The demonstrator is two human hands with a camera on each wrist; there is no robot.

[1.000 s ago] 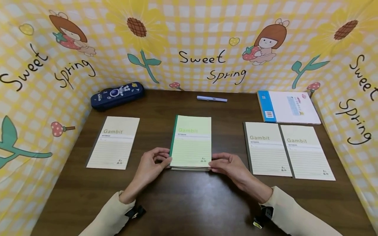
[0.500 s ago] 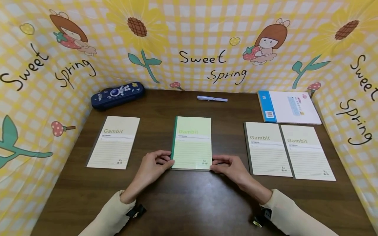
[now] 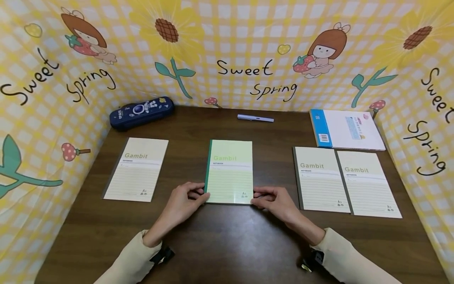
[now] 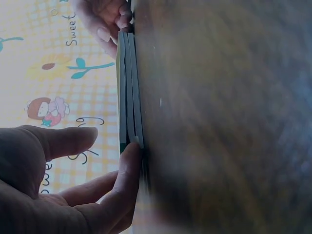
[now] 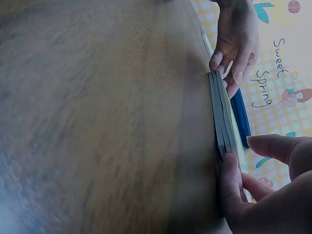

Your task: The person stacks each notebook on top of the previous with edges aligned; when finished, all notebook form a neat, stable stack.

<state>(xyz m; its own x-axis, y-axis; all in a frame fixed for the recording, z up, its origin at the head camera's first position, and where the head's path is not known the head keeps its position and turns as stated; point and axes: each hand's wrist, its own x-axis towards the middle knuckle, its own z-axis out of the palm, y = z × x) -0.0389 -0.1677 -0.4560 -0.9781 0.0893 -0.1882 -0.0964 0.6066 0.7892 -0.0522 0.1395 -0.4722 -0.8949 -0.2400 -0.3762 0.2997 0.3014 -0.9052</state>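
A stack of notebooks [image 3: 230, 173], with a light green, green-spined one on top, lies in the middle of the table. Its layered lower edges line up closely in the left wrist view. At the lower left corner, my left hand [image 3: 185, 203] touches the spine side with bent fingers. My right hand [image 3: 274, 202] touches the opposite side near the lower right corner. In the left wrist view, the left thumb [image 4: 73, 141] stands off from the cover while a finger [image 4: 127, 168] meets the edge. The right thumb [image 5: 270, 146] is likewise apart from the stack in the right wrist view.
One cream notebook [image 3: 136, 169] lies at the left. Two more, a nearer notebook [image 3: 320, 179] and an outer notebook [image 3: 369, 184], lie side by side at the right. Behind are a blue pencil case [image 3: 142, 113], a lilac pen [image 3: 255, 118] and a white-and-blue book [image 3: 349, 130].
The top notebook has come slightly toward me, and the lower edges that stuck out beneath it now lie nearly flush. Both hands have stayed at the stack's sides.
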